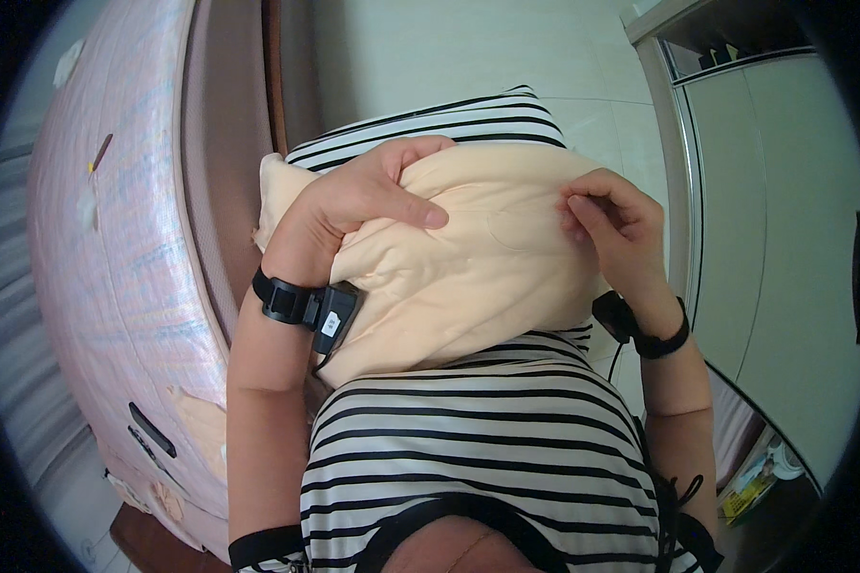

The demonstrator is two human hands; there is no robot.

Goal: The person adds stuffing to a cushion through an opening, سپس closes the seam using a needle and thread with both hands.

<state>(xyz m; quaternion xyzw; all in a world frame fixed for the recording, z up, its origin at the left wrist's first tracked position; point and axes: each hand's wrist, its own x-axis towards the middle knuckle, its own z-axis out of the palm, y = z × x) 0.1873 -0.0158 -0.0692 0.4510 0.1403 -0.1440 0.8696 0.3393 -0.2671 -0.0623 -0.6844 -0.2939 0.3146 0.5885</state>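
A soft cream fabric piece (468,258), puffy like a cushion, lies across my lap with creases on its left side. My left hand (373,191) grips its far left part, thumb on top and the other fingers partly hidden behind the fold. Over the right side of the cream fabric, my right hand (612,210) is closed, thumb and fingertips pinched together close to the surface. Whatever sits in that pinch is too small to make out. A faint curved line, perhaps thread, shows on the fabric between the hands.
To the left is a bed with a shiny pink cover (115,286). On it lie a small brown stick with a yellow end (100,153), a white tuft (87,212), a black elongated object (153,428) and a cream scrap (201,420). A pale cabinet (774,191) stands right.
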